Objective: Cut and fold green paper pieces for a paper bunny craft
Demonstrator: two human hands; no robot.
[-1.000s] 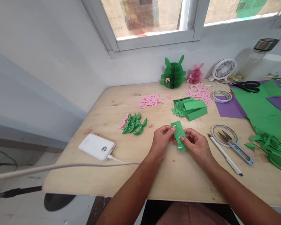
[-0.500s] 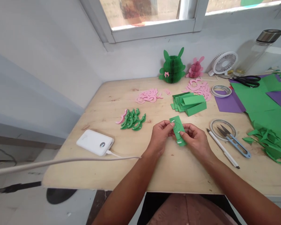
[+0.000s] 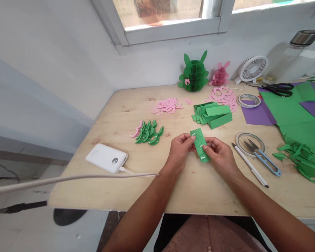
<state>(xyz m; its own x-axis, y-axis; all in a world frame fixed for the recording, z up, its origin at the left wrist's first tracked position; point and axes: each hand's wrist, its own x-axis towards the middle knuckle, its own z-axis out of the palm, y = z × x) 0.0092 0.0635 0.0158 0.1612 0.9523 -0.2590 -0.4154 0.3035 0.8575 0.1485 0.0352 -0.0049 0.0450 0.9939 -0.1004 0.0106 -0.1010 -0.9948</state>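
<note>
Between my hands is a small green paper strip (image 3: pixel 200 148) with a curved outline drawn on it and short white marks like staples. My left hand (image 3: pixel 182 145) pinches its left edge, thumb on top. On the right side, my right hand (image 3: pixel 218 150) grips it the same way, the thumb near the lower half. Fingers under the paper are partly hidden. Just beyond lies a stack of folded green paper strips (image 3: pixel 212 114). To the left sits a pile of curved green cut pieces (image 3: pixel 148 133) with a pink one at its edge.
Right of my hands lie a white pen (image 3: pixel 250 166), thread snips (image 3: pixel 264 157) and a tape roll (image 3: pixel 241 143). Green scraps (image 3: pixel 304 157) and black scissors (image 3: pixel 278 90) are farther right. A power bank (image 3: pixel 106 158) with a cable is at left; a green paper figure (image 3: pixel 194 75) stands behind.
The thumbs have shifted slightly on the green strip, showing more of the drawn outline. Both hands keep hold of it, and the camera view has moved a little.
</note>
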